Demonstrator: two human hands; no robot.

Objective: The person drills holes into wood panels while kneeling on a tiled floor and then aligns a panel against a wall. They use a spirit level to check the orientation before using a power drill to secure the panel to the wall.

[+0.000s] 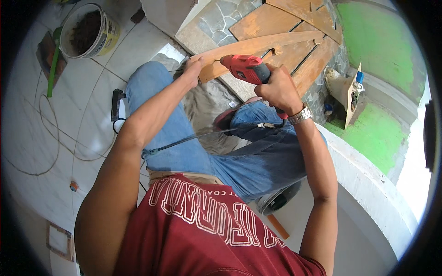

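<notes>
In my right hand (280, 90) is a red and black power drill (244, 67), its handle wrapped by my fingers. The drill points left, and its thin bit meets or nearly meets the face of a curved wooden board (258, 45) close to the board's left end. That same end is gripped by my left hand (194, 72). Under and beyond the board lie flat wooden planks (263, 24) with dark gaps between them. A dark power cord (193, 138) runs from the drill handle across my jeans to the left.
A white bucket (110, 41) of brown material stands at the far left, beside a green-handled tool (54, 69). A black object (117, 105) lies by my left knee. A loose cable (58, 142) curls over the tiles. To the right is a low white wall (363, 177).
</notes>
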